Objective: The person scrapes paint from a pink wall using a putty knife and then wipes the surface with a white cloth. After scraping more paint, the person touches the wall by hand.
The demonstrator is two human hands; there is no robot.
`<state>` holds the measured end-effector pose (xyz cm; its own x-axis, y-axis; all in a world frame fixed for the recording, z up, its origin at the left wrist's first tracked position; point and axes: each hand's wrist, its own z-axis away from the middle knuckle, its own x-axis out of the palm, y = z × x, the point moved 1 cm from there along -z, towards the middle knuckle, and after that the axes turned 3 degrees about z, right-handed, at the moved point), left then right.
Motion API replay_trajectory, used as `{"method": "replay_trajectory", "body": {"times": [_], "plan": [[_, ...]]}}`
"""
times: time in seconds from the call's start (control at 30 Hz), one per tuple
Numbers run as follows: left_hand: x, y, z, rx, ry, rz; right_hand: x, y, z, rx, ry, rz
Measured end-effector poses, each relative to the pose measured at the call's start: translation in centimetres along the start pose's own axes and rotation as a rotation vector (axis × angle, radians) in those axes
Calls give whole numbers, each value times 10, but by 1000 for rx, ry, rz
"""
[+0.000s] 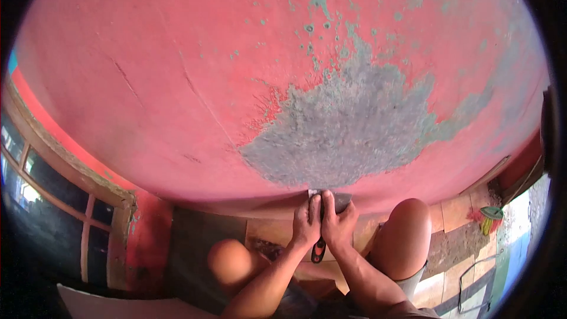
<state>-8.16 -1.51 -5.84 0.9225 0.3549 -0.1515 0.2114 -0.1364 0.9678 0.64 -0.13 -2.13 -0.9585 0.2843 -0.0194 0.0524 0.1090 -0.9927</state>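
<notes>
Both hands are closed on a scraper (318, 251) with a black and orange handle and a wide flat metal blade. My left hand (306, 221) wraps its left side, thumb stretched up along it toward the blade. On the other side my right hand (340, 223) grips, its thumb beside the left one. The blade's edge is right at the red painted wall (147, 112), low down, just under a large rough grey patch (354, 118) where the paint is gone. The upper handle is hidden behind my fingers.
My knees (404, 239) are bent on either side of my arms. A wooden-framed window (56, 186) stands at the left. Tiled floor (455, 215) lies below the wall, with a green and red brush head (490, 215) at the right. Smaller flaked spots dot the wall higher up.
</notes>
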Motion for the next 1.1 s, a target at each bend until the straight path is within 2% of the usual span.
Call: {"method": "replay_trajectory", "body": {"times": [0.1, 0.2, 0.23, 0.33, 0.37, 0.47, 0.57, 0.63, 0.73, 0.77, 0.87, 0.9, 1.0, 1.1], "plan": [[-3, 11, 0, -41, -17, 49, 5, -10, 1, 21, 37, -115], [-6, 13, -8, -52, -76, 45, -2, -12, -6, 19, -66, -38], [-3, 6, -4, 40, -28, 0, -1, -8, -3, 2, -50, -79], [1, 13, 0, 24, 5, 43, 3, 2, 5, 24, 6, -85], [-2, 17, 1, -66, -5, 53, 5, 4, 3, 31, 4, -125], [-8, 24, -7, -12, -59, 46, 2, -16, -3, -12, -4, -74], [-2, 2, 1, 5, -1, 1, 5, 3, 3, 26, -8, -109], [-2, 6, 2, -19, 20, 27, 6, 0, 4, 34, -4, -153], [-10, 32, -9, -37, -61, -52, 1, -26, -2, 9, -15, -70], [-7, 23, -9, 11, -48, 52, 0, -17, -4, 3, -34, -45], [-3, -7, 2, 27, 14, -30, 5, 8, 4, -48, 12, -64], [-3, -1, 2, -38, 2, -18, 5, 6, 5, -1, 1, -102], [-7, 30, -5, -35, -28, 32, 2, -12, 0, 46, -23, -140], [-4, 2, 0, -35, 2, 38, 0, 2, 0, 25, -69, -59]]}}
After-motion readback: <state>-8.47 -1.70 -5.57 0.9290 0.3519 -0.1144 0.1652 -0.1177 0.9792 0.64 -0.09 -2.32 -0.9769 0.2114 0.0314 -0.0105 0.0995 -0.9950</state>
